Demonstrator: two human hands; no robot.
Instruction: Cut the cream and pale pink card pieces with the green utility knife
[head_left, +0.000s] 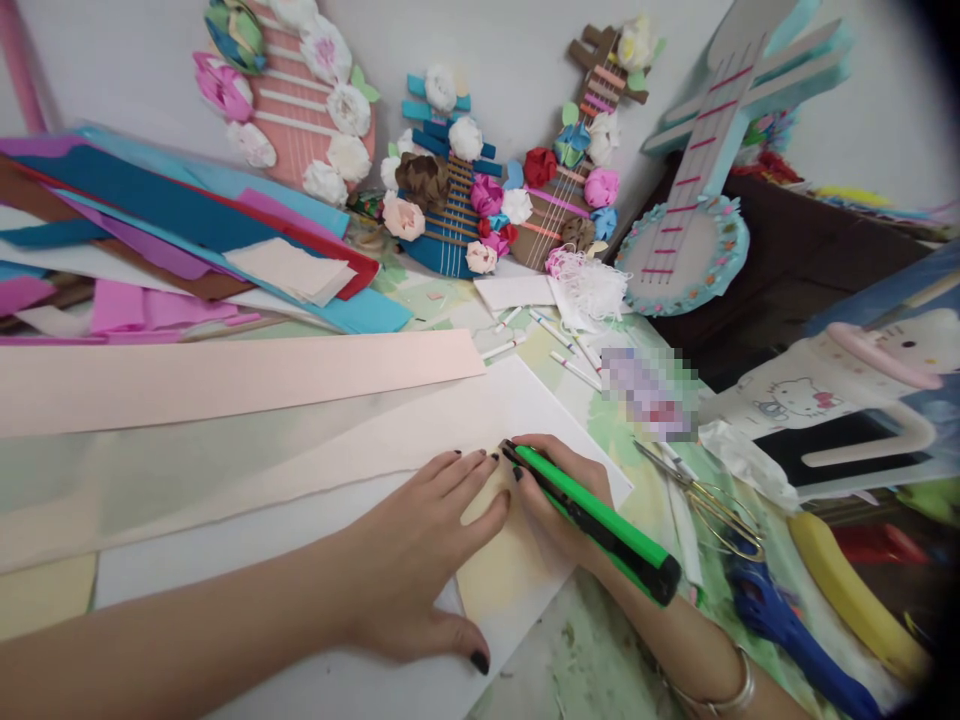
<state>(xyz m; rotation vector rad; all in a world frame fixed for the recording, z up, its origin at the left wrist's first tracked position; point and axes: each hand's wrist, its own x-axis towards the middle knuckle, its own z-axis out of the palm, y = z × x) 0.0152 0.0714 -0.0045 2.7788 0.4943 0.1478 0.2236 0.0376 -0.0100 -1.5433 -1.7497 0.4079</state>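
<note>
My left hand (412, 545) lies flat with its fingers spread, pressing on a pale yellow sheet of paper (491, 580). Under that sheet is a larger white board (300, 545). A green and black utility knife (600, 515) rests in the grip of my right hand (559, 480), its front end close to the fingertips of my left hand at the sheet's upper edge. The blade itself is too small to make out. Just beyond my left hand stretches a cream strip of thin paper (330, 455), and behind it a pale pink strip (300, 380).
Flower-covered paper instruments, a blue one (450, 220) among them, lean on the wall. Folded coloured paper (180, 220) is heaped at left. To the right lie gold-handled scissors (720, 510), a blue-handled tool (795, 635), a yellow banana-shaped object (855, 600) and a white tumbler (832, 385).
</note>
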